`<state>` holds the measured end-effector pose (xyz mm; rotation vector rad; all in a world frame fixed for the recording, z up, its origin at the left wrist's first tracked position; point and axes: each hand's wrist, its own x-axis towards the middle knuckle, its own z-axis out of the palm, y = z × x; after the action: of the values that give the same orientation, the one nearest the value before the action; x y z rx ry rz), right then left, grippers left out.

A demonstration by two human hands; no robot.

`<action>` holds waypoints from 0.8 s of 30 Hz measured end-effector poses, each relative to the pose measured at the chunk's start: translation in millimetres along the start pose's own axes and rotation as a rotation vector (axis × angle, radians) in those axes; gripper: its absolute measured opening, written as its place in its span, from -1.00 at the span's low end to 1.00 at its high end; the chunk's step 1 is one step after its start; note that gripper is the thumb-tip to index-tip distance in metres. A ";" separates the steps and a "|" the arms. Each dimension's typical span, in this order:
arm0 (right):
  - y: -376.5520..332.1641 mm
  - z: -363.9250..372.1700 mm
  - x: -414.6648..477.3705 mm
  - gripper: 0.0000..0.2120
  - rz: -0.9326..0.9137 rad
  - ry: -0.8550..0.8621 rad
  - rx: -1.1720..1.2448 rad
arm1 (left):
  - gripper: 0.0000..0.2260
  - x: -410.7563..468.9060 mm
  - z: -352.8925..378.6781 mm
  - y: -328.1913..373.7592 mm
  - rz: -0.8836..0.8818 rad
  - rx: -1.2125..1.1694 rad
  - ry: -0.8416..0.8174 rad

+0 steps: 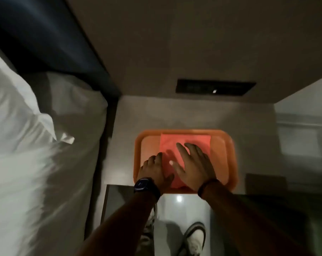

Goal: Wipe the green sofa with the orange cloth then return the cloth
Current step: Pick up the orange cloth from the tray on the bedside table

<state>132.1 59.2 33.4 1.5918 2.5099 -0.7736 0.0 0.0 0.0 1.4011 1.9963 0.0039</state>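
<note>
Dim room, soft motion blur, floor glare (179, 198), wide-angle edge stretching

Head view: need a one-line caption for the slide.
Both hands, left and right, rest on the folded orange cloth in an orange tray on a bedside surface.

Orange cloth (184, 143), salmon-orange, folded flat into a rectangle, lying in the middle of an orange tray (224, 156), far edge reaching the tray's far rim, near end running to the near rim, lower part lying hidden beneath both hands, green sofa not showing.
</note>
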 end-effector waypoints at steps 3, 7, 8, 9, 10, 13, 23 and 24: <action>3.3 36.6 26.8 -0.53 -0.117 -0.057 -0.108 | -0.47 20.0 32.6 -13.3 -0.253 -0.041 -0.070; -4.9 67.7 60.8 -0.57 -0.266 -0.098 -0.261 | -0.72 41.8 52.3 -17.8 -0.526 -0.199 0.047; -7.5 71.7 71.0 -0.60 -0.305 -0.106 -0.317 | -0.74 46.0 53.9 -19.4 -0.556 -0.280 0.019; -10.2 74.0 81.4 -0.64 -0.336 -0.103 -0.383 | -0.75 49.7 54.5 -21.3 -0.574 -0.354 -0.033; -13.1 75.2 90.1 -0.69 -0.359 -0.114 -0.450 | -0.76 51.9 54.0 -23.8 -0.563 -0.398 -0.101; -19.6 70.4 101.5 -0.80 -0.416 -0.103 -0.620 | -0.79 50.9 52.5 -30.1 -0.403 -0.340 -0.226; 26.8 -15.1 40.1 -0.82 -0.476 0.052 -0.659 | -0.82 9.8 24.8 -13.5 -0.228 -0.607 0.128; 32.2 -29.1 27.5 -0.83 -0.477 0.069 -0.643 | -0.77 2.0 19.5 -6.7 -0.152 -0.601 0.172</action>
<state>153.2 105.9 37.8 0.8377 2.7996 0.0970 4.4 -8.4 -18.5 0.8834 1.9994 0.6223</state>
